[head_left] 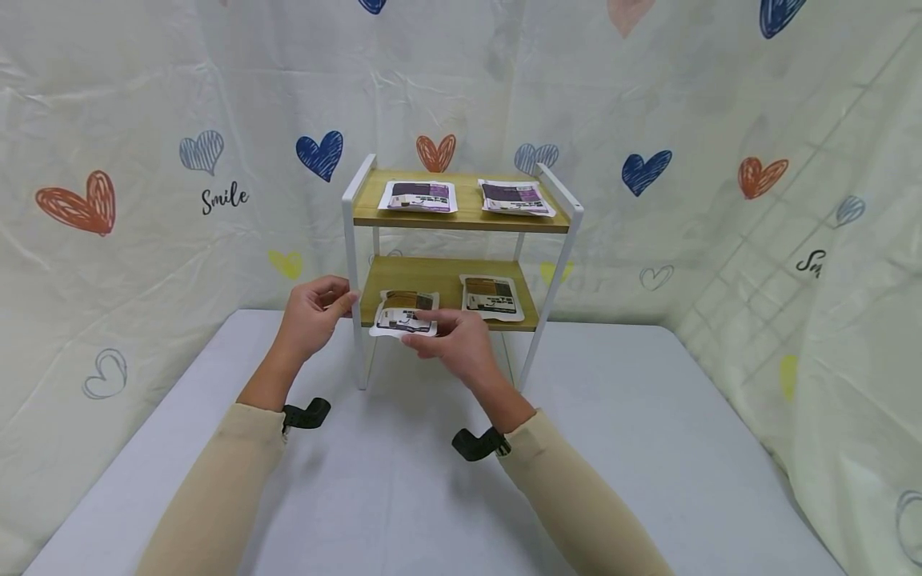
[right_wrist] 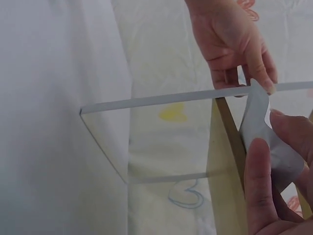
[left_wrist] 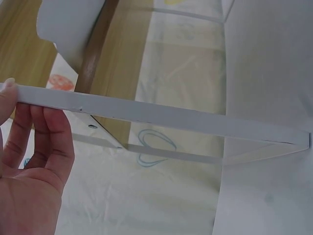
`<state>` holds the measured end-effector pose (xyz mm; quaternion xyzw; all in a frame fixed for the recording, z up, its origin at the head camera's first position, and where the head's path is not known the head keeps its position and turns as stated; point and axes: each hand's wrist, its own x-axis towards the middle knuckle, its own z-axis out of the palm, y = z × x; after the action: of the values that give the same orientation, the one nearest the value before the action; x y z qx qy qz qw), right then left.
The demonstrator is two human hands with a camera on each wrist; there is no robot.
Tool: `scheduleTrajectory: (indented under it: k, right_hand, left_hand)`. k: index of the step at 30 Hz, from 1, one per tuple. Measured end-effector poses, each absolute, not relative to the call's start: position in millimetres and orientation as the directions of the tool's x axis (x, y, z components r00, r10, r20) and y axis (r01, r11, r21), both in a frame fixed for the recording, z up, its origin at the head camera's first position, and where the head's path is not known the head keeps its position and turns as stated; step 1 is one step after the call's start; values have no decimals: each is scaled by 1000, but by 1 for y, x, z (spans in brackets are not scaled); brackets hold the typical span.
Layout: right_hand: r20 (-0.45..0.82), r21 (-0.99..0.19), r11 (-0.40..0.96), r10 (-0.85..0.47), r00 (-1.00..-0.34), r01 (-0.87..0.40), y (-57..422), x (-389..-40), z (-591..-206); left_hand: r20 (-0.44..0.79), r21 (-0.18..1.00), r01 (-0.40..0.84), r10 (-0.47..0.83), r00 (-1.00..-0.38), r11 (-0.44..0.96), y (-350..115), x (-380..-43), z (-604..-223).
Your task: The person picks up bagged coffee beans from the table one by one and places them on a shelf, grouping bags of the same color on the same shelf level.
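Note:
My left hand (head_left: 311, 314) grips the front left leg of a small two-tier shelf (head_left: 461, 222), thumb on one side and fingers behind, as the left wrist view shows. With my right hand (head_left: 461, 344) I pinch the near edge of a brown-and-white pouch (head_left: 406, 314) between thumb and fingers. That pouch overlaps the front left of the lower board and juts past its front edge. A similar pouch (head_left: 493, 298) lies flat at the right of the same board. In the right wrist view the pinched pouch (right_wrist: 266, 142) shows its plain silver-grey underside.
Two purple-and-white pouches (head_left: 418, 197) lie side by side on the upper board. The shelf has white metal legs and stands toward the back of a white-covered table (head_left: 619, 448). Behind hangs a white curtain (head_left: 720, 104) printed with hearts.

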<state>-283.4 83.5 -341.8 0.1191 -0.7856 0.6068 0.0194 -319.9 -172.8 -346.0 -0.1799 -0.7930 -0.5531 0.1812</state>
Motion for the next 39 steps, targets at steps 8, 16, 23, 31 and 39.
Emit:
scheduleTrajectory:
  k: [8, 16, 23, 31, 39]
  right_hand:
    - [216, -941, 236, -130, -968, -242, 83, -291, -343]
    - [219, -932, 271, -104, -970, -239, 81, -294, -342]
    - [223, -920, 313, -80, -972, -237, 78, -296, -341]
    - [232, -921, 310, -55, -971, -238, 77, -301, -342]
    - [241, -923, 298, -42, -970, -243, 73, -302, -341]
  left_hand:
    - [462, 825, 466, 91, -882, 319, -173, -319, -344]
    - [459, 827, 465, 98, -883, 316, -173, -318, -342]
    - [449, 833, 455, 95, -888, 315, -172, -317, -341]
    - [450, 833, 455, 95, -888, 316, -172, -317, -342]
    - [448, 835, 450, 85, -890, 316, -172, -317, -341]
